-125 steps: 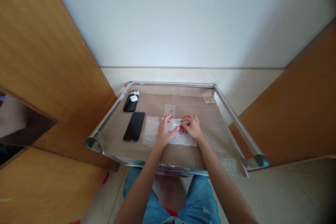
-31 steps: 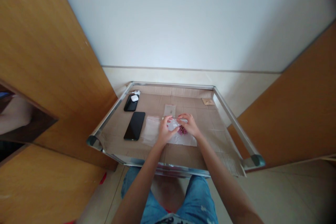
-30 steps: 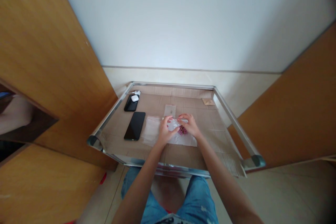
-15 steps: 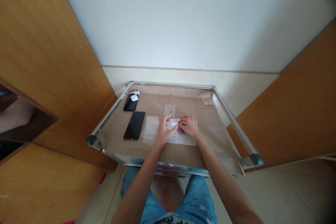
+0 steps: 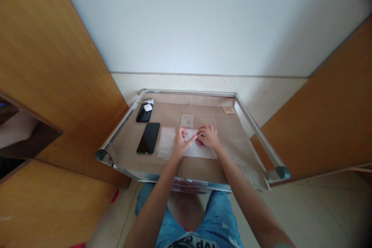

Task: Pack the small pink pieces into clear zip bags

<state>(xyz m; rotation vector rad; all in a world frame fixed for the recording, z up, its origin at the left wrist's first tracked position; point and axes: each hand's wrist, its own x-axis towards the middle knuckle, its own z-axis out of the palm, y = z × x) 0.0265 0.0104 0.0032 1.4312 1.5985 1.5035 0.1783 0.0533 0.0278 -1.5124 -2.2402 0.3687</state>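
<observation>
Head view, nearest first: above the blue jeans [image 5: 223, 221], the left hand [image 5: 180, 144] and right hand [image 5: 209, 138] are drawn close together, their fingers curled and pinched onto a clear plastic bag [image 5: 190, 135] gathered between them. Small pink beads [image 5: 199, 142] sit just under the right fingers, less exposed than a moment earlier; whether they are inside the bag cannot be told. A white plastic sheet [image 5: 203, 152] is laid beneath the fingers on a cardboard liner [image 5: 203, 174]. To their left lie a clear sleeve [image 5: 167, 141] and a black smartphone [image 5: 148, 138], with a second phone [image 5: 143, 114] and white earbud case [image 5: 148, 107] beyond. A small clear packet [image 5: 187, 120] lies farther ahead, inside a metal frame [image 5: 188, 93].
</observation>
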